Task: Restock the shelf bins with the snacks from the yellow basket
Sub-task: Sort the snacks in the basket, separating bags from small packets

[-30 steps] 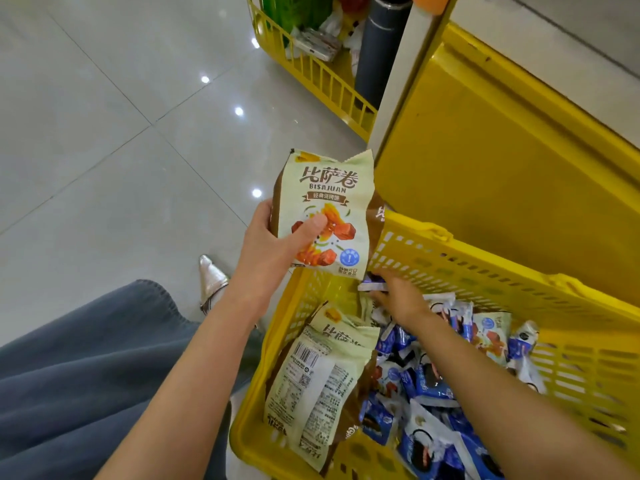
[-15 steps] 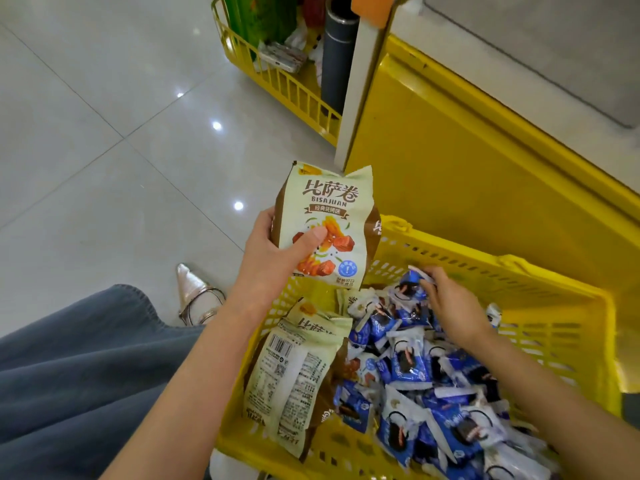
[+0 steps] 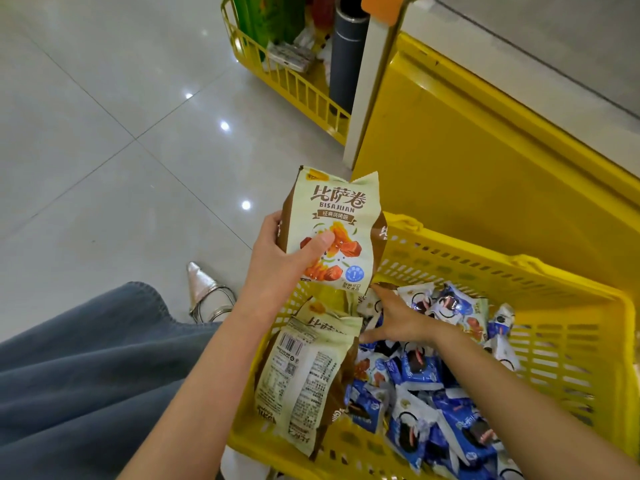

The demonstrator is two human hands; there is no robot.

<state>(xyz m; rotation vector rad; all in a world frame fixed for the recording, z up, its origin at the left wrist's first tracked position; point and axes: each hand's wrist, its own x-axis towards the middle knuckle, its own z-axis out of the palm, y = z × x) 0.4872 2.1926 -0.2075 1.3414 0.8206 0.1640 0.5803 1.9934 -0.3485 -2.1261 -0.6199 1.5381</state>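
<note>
My left hand (image 3: 277,261) grips a pale green and brown snack bag (image 3: 339,223) upright above the near left corner of the yellow basket (image 3: 519,282). My right hand (image 3: 398,318) reaches into the basket with fingers spread, touching the snacks at the left side. It lies next to more green snack bags (image 3: 304,372) that lean against the basket's left wall. Several small blue and white snack packets (image 3: 433,386) fill the rest of the basket.
A yellow shelf base (image 3: 467,161) stands right behind the basket. Farther back a second yellow rack (image 3: 294,81) holds goods and a dark cylinder (image 3: 346,53). My blue trouser leg (image 3: 86,368) and silver shoe (image 3: 204,289) are at the left on the grey tiled floor.
My right hand has moved from the basket's far wall to its left side, beside the green bags. The left hand keeps holding its bag in place.
</note>
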